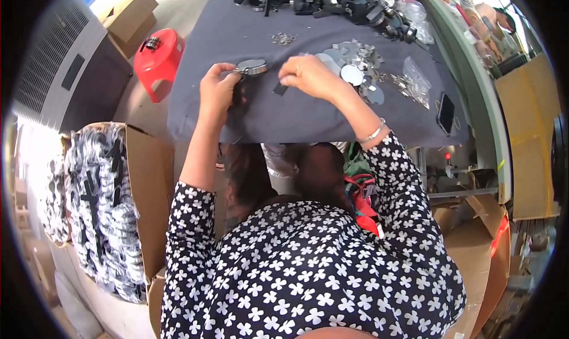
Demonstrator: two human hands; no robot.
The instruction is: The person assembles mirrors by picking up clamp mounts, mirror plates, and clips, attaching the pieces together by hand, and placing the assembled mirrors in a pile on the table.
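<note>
The left hand (pixel 218 93) is closed around the dark lower part of a small round silver-rimmed metal case (pixel 253 67), which sticks out past the fingertips and lies just above the dark grey cloth-covered work table (pixel 249 30). The right hand (pixel 308 75) hovers just to the right of that round case, fingers curled and pinched together; it may be gripping a small part between thumb and forefinger, but the view is too poor to tell what, if anything, is in it. A small dark flat strip (pixel 280 88) lies on the cloth just below the right hand. A thin silver bracelet (pixel 372 132) sits on the right wrist, and both arms come out of black sleeves printed with white flowers.

To the right of the hands, a loose spread of flat round silvery discs (pixel 351 63) rests on the cloth, with a clear plastic bag of small metal parts (pixel 415 78) beside it and a black mobile phone (pixel 446 112) near the table's right edge. A heap of black and silver round parts (pixel 332 1) lies along the far edge of the table. A red plastic stool (pixel 158 60) stands left of the table, and an open brown cardboard box filled with black-and-silver bundled pieces (pixel 101 202) stands on the floor at the person's left
</note>
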